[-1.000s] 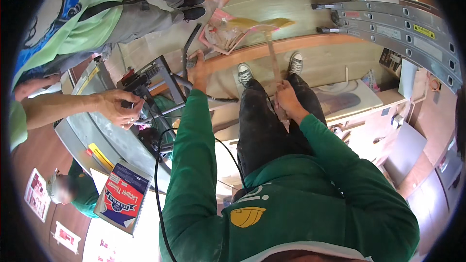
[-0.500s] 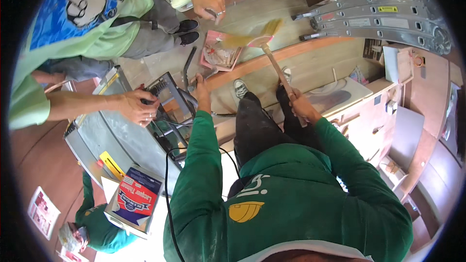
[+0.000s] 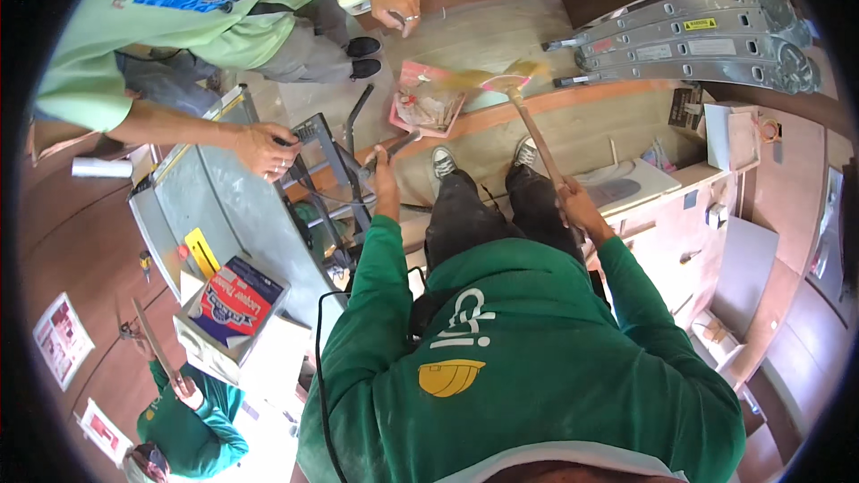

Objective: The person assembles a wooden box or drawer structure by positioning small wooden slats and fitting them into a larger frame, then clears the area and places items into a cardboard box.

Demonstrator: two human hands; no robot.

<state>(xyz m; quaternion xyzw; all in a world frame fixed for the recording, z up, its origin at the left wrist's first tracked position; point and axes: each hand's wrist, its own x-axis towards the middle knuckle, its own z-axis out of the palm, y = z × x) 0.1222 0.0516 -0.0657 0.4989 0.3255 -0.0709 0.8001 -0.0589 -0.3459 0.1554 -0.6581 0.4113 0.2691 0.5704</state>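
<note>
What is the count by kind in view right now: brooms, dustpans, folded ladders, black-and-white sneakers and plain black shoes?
Broom: 1
Dustpan: 1
Folded ladder: 1
Black-and-white sneakers: 2
Plain black shoes: 2
Total: 7
</note>
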